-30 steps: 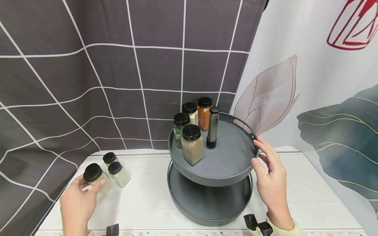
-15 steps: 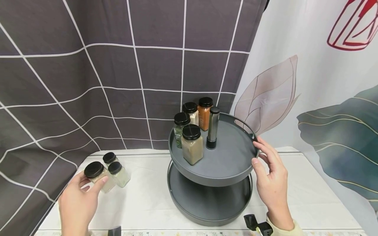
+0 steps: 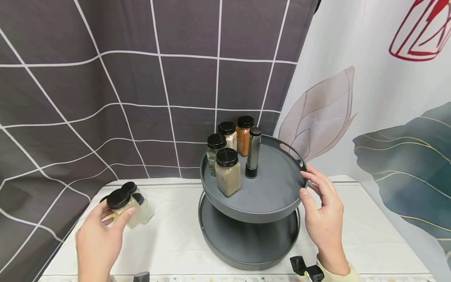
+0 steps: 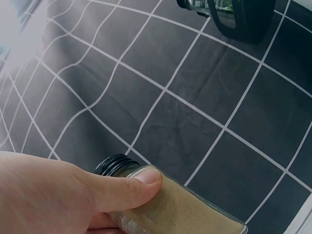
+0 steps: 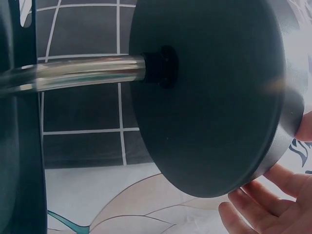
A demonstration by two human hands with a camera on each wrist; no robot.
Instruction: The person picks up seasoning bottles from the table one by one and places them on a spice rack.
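My left hand (image 3: pixel 100 239) grips a square glass spice jar (image 3: pixel 125 207) with a black lid and beige powder inside; the left wrist view shows the thumb pressed along the jar (image 4: pixel 180 209). Behind it, on the white table, two smaller black-lidded jars are partly hidden, the nearer one pale (image 3: pixel 148 211). A sliver of another dark lid shows left of the held jar. My right hand (image 3: pixel 324 211) touches the outer rim of the upper grey tray (image 3: pixel 275 192) with thumb and fingertips. In the right wrist view, its fingers (image 5: pixel 263 202) lie along the tray's edge.
The upper tray bears several jars on its left: a beige one (image 3: pixel 228 178), a green one (image 3: pixel 212 160), a cream one and an orange one (image 3: pixel 244 139). A metal post (image 3: pixel 253 154) rises at its centre. The lower tray (image 3: pixel 250 243) sits below. A dark checked cloth (image 3: pixel 190 86) hangs behind.
My left hand has moved a little to the right and up with the spice jar, which now overlaps the two smaller jars. My right hand stays at the rim.
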